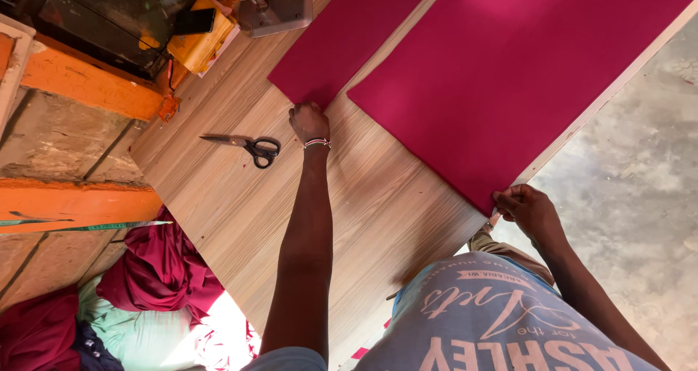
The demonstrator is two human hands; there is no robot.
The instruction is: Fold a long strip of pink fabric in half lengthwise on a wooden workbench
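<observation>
Head view, one frame. Two pieces of magenta cloth lay flat on a wood-grain table (240,196): a narrow strip (349,37) running toward 12 o'clock and a wide panel (523,73) filling the 1 to 2 o'clock part of the board.

Left hand (309,122) was at the middle of the frame, fingers curled down on the near corner of the narrow strip, pinning or pinching it; which of the two I could not tell. A beaded band sat on that wrist. Right hand (527,207) was at 4 o'clock, at the table's edge, closed on the near corner of the wide panel, fingers folded over the cloth.

Black-handled scissors (247,147) lay at 9 o'clock of the left hand, near it but apart, blades pointing to 9 o'clock.

Risks, as judged:
- The wide panel's corner was held right at the table edge. If the grip slackened, the cloth could slide off toward the concrete floor (640,196) and pick up dirt.
- The two pieces were held by one corner each. An uneven pull would likely skew them and put wrinkles in the flat lay.
- The scissors lay loose, close to the left forearm's path; a sweep toward 9 o'clock could knock them or snag the strip.
- Bundled maroon fabric (160,269) at 7 o'clock hung beside the table, clear of both hands.
</observation>
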